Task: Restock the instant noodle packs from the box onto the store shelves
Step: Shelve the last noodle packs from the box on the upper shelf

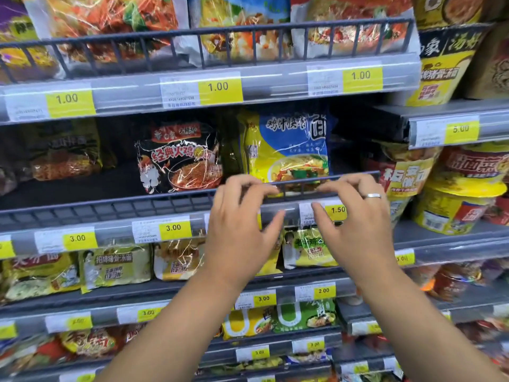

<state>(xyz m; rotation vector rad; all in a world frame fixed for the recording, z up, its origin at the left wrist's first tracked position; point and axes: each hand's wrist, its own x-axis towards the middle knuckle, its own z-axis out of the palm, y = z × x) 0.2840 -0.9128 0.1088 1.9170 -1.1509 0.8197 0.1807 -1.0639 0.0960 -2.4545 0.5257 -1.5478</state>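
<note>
Just beyond both hands (242,224) (358,216) stands the yellow noodle pack (289,144).

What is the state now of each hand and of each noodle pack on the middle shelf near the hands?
left hand, fingers loosely curled, holds nothing
right hand, fingers loosely curled, holds nothing
blue-and-yellow noodle pack, standing upright behind the shelf rail, not held
black noodle pack, standing upright to the left of the blue-and-yellow one, not held
</note>
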